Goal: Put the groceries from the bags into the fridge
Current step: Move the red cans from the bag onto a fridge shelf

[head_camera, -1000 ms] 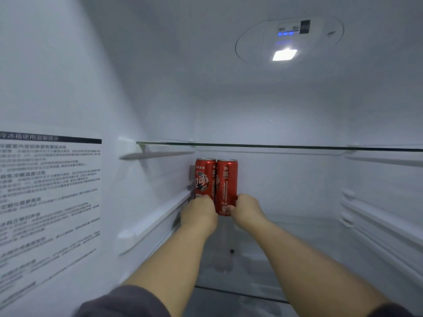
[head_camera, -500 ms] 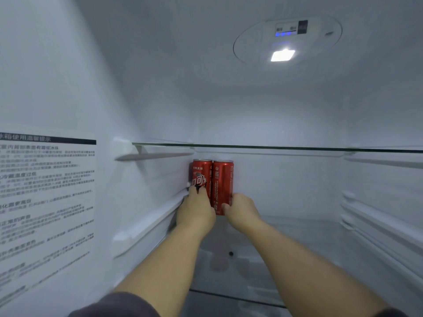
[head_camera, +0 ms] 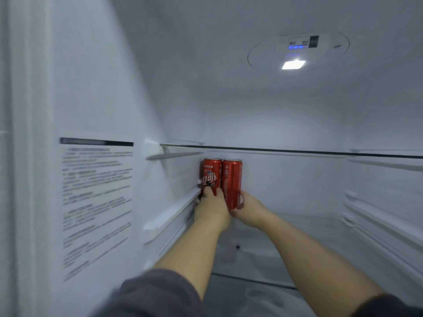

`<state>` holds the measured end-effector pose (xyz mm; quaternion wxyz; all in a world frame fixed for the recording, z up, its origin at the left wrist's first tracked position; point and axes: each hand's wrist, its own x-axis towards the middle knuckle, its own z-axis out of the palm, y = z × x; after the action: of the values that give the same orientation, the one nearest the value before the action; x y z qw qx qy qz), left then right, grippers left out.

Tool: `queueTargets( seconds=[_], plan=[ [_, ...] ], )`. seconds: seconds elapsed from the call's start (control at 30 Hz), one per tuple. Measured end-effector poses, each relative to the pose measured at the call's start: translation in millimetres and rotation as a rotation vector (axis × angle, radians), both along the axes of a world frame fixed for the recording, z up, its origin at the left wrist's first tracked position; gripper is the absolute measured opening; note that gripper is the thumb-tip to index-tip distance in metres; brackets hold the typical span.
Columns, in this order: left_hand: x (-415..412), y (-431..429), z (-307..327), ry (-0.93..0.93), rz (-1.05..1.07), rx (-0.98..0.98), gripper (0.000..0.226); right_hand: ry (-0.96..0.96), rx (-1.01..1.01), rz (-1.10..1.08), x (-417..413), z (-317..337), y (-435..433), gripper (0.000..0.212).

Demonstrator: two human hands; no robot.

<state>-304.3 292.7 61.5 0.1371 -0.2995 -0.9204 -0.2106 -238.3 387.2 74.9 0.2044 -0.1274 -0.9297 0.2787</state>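
Two red soda cans stand upright side by side at the back left of a glass fridge shelf (head_camera: 297,243). My left hand (head_camera: 211,209) grips the left can (head_camera: 211,173) round its lower part. My right hand (head_camera: 248,208) grips the right can (head_camera: 232,179) near its base. The two cans touch each other and stand close to the fridge's left wall. The can bottoms are hidden behind my hands.
An upper glass shelf (head_camera: 297,151) runs just above the can tops. A printed label (head_camera: 97,202) covers the left wall. Rails (head_camera: 377,216) line the right wall. A ceiling lamp (head_camera: 294,64) is lit.
Both hands stay on the cans at the back left corner. The view has shifted, with the cans now further right in view; my left fingers show higher on the left can.
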Motion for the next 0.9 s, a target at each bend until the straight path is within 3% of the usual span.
queueTargets(
  seconds=[0.13,0.37,0.5,0.77,0.9],
  plan=[
    [17,-4,7,-0.005,0.048,-0.099,0.068,-0.243,0.162,-0.238,36,8,-4,0.077],
    [94,-27,18,-0.024,0.052,-0.181,0.070,-0.364,0.499,-0.534,146,4,-41,0.062],
    [167,-50,21,0.043,-0.113,-0.062,0.067,-0.356,0.597,-0.637,213,1,-83,0.058],
    [304,-129,-10,0.181,-0.511,0.223,0.072,-0.370,0.796,-0.865,381,1,-170,0.070],
    [374,-154,-31,0.221,-0.752,0.348,0.070,-0.235,0.875,-0.974,460,-11,-220,0.070]
  ],
)
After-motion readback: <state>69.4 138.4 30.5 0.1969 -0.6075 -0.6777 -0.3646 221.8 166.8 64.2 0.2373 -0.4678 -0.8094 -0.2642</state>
